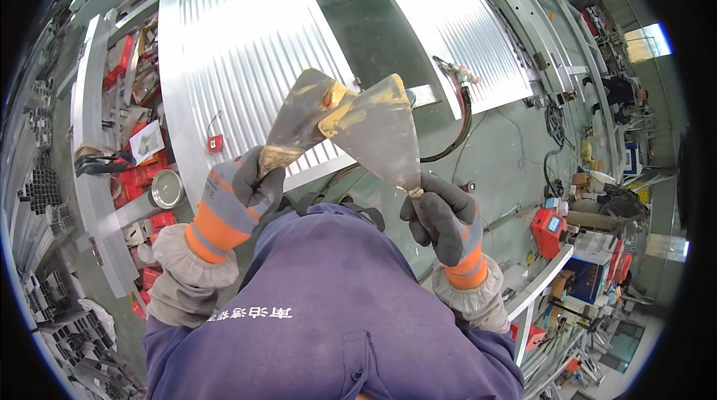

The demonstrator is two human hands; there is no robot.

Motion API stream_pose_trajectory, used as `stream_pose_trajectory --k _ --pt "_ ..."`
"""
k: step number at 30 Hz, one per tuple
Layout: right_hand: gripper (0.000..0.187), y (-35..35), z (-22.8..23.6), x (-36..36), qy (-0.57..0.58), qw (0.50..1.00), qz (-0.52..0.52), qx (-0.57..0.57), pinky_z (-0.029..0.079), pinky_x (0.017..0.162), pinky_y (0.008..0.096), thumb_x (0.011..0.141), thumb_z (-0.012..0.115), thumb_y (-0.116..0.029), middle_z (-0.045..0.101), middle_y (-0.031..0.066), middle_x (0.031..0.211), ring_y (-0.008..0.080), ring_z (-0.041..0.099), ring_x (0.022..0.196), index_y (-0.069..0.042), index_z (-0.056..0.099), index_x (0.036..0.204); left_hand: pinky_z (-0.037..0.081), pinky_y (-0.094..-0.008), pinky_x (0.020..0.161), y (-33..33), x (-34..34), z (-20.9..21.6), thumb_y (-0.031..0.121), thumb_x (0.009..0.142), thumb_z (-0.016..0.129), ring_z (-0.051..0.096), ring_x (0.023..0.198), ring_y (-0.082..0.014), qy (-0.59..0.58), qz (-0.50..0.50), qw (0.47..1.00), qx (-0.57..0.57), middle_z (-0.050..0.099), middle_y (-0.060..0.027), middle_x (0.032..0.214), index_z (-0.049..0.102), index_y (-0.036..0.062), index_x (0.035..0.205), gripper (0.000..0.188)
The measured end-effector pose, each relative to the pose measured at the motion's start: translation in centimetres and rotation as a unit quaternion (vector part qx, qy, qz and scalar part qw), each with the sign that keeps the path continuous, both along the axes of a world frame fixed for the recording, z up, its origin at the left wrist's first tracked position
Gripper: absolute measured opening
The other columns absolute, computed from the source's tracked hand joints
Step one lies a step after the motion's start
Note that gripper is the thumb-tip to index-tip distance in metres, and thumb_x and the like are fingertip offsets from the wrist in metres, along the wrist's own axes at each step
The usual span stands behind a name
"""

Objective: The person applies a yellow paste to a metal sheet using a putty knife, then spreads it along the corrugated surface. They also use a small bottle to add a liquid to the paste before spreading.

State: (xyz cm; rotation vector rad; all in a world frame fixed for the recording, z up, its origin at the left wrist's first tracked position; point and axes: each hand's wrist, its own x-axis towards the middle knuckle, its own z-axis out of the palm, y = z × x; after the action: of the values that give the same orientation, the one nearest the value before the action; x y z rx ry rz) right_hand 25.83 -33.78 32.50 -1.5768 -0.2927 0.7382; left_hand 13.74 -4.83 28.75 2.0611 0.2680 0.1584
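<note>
In my left hand (235, 194), gloved in grey and orange, is a putty knife (297, 120) with its broad blade pointing up and to the right. My right hand (448, 217), in a matching glove, grips a second putty knife (379, 137) by its handle, blade tilted up and to the left. Yellowish putty (340, 105) is smeared along both blade ends, which overlap in front of me. The fingers of both hands are wrapped round the handles. Both tools are held up in the air between me and the ribbed metal panel.
A large ribbed metal panel (231, 49) lies ahead, with another ribbed panel (463, 34) to its right. Hoses (464, 112) and cables cross the green floor. Left stands a metal frame (93, 138) beside red boxes and an open tin (167, 188). Rightward are a red machine (547, 232) and another person (620, 92).
</note>
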Motion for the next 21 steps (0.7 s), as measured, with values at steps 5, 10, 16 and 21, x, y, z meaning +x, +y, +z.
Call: stream_pose_trajectory --k 5,10,16,21 --pt "0.040 0.3 0.4 0.1 0.011 1.000 -0.011 0.002 0.035 0.044 0.0221 0.101 0.049 -0.022 0.064 0.0085 0.079 0.0060 0.049 0.051 0.008 0.060 0.125 0.050 -0.0374 0.062 0.0 0.1 -0.1 0.012 0.089 0.064 0.064 0.066 -0.0292 -0.014 -0.016 0.999 0.024 0.065 -0.0166 0.077 0.064 0.0008 0.103 0.019" --pt "0.041 -0.2 0.2 0.3 0.005 0.999 -0.037 0.033 0.036 0.043 0.0231 0.101 0.049 -0.021 0.064 0.0120 0.081 0.0091 0.049 0.050 0.008 0.058 0.128 0.049 -0.0400 0.058 -0.8 0.2 -1.0 0.019 0.089 0.066 0.063 0.063 -0.0334 0.002 -0.066 0.993 0.094 0.062 -0.0173 0.071 0.062 0.0030 0.093 0.017" --pt "0.031 -2.1 0.4 2.3 -0.303 0.950 -0.060 0.048 0.047 0.055 0.0275 0.090 0.060 -0.001 0.067 0.0137 0.090 0.0141 0.059 0.064 -0.001 0.068 0.120 0.044 -0.0337 0.054 0.3 -0.2 -2.5 0.024 0.097 0.062 0.054 0.060 -0.0103 0.105 -0.017 0.980 -0.171 0.061 -0.0085 0.067 0.065 0.0005 0.102 0.024" --pt "0.042 -1.4 1.3 4.2 -0.625 0.765 0.107 -0.109 0.048 0.058 0.0333 0.065 0.070 0.000 0.063 0.0057 0.082 0.0212 0.059 0.067 -0.009 0.076 0.106 0.040 -0.0251 0.052 -0.1 0.3 0.9 0.026 0.097 0.061 0.049 0.062 -0.0038 0.204 -0.061 0.938 -0.272 0.059 0.0029 0.069 0.066 0.0001 0.101 0.026"
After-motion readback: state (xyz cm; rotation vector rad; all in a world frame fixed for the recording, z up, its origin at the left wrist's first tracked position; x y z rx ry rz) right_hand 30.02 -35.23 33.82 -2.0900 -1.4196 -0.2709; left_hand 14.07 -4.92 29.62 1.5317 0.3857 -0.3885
